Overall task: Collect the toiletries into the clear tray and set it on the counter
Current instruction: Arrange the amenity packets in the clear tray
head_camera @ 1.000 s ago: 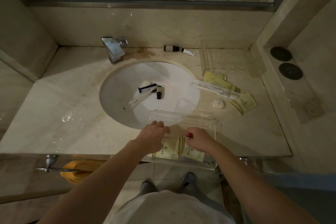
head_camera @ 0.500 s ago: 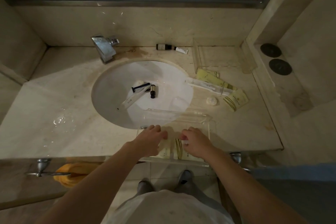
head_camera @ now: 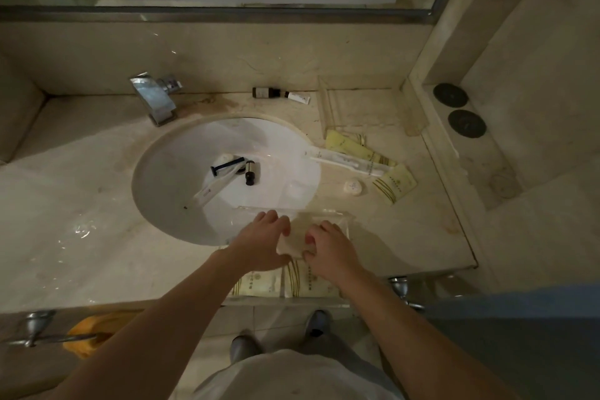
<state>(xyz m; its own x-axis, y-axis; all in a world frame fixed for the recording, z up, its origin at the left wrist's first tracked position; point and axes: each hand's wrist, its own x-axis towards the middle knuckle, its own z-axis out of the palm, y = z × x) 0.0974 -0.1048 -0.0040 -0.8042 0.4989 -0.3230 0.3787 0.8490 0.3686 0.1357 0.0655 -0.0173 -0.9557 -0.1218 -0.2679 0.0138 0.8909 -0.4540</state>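
— Where is the clear tray [head_camera: 324, 299]?

— At the front edge of the bench [head_camera: 406, 230], just right of the sink [head_camera: 156, 178], its near side hanging past the edge. 2 yellow sachets [head_camera: 259, 284] lie flat in it.

— And your hands?

— Both are over the tray. My left hand [head_camera: 259, 242] and my right hand [head_camera: 328, 248] have their fingers curled on a pale packet [head_camera: 289, 242] held between them; that is my grip, one on each side.

— What is outside the tray?

— A blue razor [head_camera: 227, 166], a small dark bottle [head_camera: 250, 172] and a white tube [head_camera: 211, 190] lie in the sink. On the bench to the right are more yellow sachets [head_camera: 394, 183], a wrapped toothbrush [head_camera: 344, 160] and a round white soap [head_camera: 353, 187]. A brown bottle [head_camera: 269, 92] lies by the back wall.
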